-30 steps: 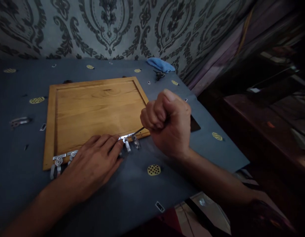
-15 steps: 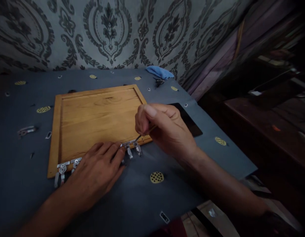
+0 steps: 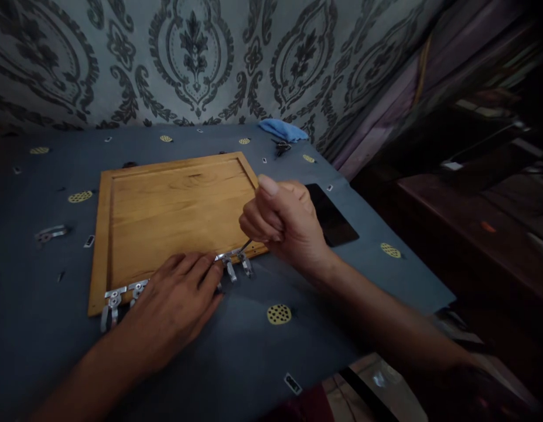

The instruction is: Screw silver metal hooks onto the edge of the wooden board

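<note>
A wooden panel [image 3: 178, 211] with a raised frame lies flat on the cloth-covered table. Metal hinges [image 3: 114, 299] line its near edge, several of them in a row. My left hand [image 3: 178, 299] rests palm down over the middle of that edge, fingers stretched out and covering part of the row. In my right hand [image 3: 284, 220], closed in a fist, is a screwdriver [image 3: 246, 245]; its handle is hidden and only the thin shaft shows. The shaft's tip meets the rightmost hinge [image 3: 245, 264], near the panel's right corner.
One loose hinge [image 3: 51, 233] lies left of the panel, with a small screw [image 3: 61, 275] below it. A black flat slab [image 3: 330, 214] sits to the right. A blue cloth [image 3: 283, 129] and a dark small object [image 3: 282, 147] are by the patterned wall [image 3: 194, 53].
My right hand has turned around the screwdriver, its thumb now pointing more upward. The left hand stays on the panel. The view has shifted slightly.
</note>
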`<state>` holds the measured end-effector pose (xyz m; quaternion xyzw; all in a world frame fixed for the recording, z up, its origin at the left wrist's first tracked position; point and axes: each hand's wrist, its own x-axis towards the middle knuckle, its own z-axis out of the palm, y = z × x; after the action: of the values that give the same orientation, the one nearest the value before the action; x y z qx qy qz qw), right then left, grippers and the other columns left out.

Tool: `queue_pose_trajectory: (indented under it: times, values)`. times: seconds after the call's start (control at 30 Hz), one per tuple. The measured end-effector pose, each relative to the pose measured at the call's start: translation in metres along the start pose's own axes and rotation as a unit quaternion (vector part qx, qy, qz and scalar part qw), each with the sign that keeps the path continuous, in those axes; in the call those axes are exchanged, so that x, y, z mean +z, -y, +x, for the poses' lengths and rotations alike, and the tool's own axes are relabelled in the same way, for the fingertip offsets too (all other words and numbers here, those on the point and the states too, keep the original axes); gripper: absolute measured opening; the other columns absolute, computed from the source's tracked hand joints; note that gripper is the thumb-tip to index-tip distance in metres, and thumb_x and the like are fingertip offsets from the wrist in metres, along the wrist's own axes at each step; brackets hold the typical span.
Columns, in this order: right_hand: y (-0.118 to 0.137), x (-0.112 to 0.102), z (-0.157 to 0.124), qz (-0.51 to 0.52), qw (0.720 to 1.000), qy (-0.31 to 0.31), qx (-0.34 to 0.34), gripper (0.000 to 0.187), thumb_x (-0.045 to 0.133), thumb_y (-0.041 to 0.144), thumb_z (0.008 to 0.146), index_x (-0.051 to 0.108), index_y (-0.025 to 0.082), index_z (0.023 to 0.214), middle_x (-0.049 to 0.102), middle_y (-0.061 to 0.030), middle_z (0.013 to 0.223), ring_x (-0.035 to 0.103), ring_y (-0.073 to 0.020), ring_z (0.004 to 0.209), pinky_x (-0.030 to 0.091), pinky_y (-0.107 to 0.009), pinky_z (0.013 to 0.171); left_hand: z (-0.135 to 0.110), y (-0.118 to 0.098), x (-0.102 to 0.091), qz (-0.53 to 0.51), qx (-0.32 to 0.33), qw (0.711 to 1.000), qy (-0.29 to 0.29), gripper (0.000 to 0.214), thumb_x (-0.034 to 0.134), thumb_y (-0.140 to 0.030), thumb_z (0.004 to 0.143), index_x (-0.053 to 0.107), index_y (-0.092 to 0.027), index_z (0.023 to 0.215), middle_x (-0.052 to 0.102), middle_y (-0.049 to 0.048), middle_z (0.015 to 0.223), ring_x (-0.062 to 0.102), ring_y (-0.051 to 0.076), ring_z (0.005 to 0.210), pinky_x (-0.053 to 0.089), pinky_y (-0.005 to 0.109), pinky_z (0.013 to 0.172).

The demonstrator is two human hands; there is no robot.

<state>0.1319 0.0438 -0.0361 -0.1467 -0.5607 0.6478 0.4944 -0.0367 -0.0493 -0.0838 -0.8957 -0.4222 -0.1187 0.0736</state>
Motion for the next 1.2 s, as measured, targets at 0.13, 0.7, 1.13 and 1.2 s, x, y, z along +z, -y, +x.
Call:
queue_pose_trajectory:
  times: [0.13, 0.7, 1.13, 1.2]
  values:
    - [-0.001, 0.005, -0.004, -0.010, 0.999, -0.035, -0.011, 0.073, 0.071, 0.054, 0.087, 0.020, 0.020, 0.048, 0.020, 0.0104, 0.040, 0.015, -0.0018, 0.034, 0.014, -0.021, 0.036, 0.002, 0.000, -0.001, -0.001, 0.002, 1.000, 0.003, 0.029, 0.049, -0.021, 0.096, 0.064, -0.007, 0.117, 0.073, 0.0184, 0.114, 0.070, 0.033, 0.101, 0.058, 0.050, 0.086]
    - [-0.005, 0.019, -0.012, -0.046, 0.990, -0.117, -0.057, 0.066, 0.068, 0.043, 0.093, 0.024, 0.020, 0.050, 0.022, 0.0087, 0.044, 0.018, -0.0032, 0.038, 0.015, -0.024, 0.039, 0.001, 0.000, -0.001, -0.003, 0.001, 1.000, -0.006, 0.029, 0.048, -0.023, 0.098, 0.065, -0.007, 0.115, 0.073, 0.0193, 0.113, 0.070, 0.032, 0.100, 0.057, 0.049, 0.085]
    - [-0.005, 0.016, -0.014, -0.058, 0.992, -0.103, -0.048, 0.065, 0.066, 0.044, 0.094, 0.025, 0.020, 0.049, 0.023, 0.0087, 0.044, 0.018, -0.0031, 0.038, 0.016, -0.024, 0.040, 0.002, 0.000, 0.000, 0.017, 0.000, 1.000, 0.002, 0.024, 0.053, -0.025, 0.095, 0.066, -0.011, 0.111, 0.074, 0.0157, 0.111, 0.070, 0.030, 0.097, 0.059, 0.044, 0.083]
    - [-0.004, 0.016, -0.014, -0.054, 0.992, -0.100, -0.051, 0.065, 0.066, 0.044, 0.094, 0.025, 0.020, 0.049, 0.023, 0.0088, 0.044, 0.018, -0.0034, 0.038, 0.016, -0.025, 0.040, 0.002, 0.001, 0.000, 0.015, 0.003, 1.000, -0.003, 0.025, 0.053, -0.024, 0.095, 0.065, -0.010, 0.111, 0.074, 0.0161, 0.111, 0.070, 0.030, 0.097, 0.058, 0.045, 0.083]
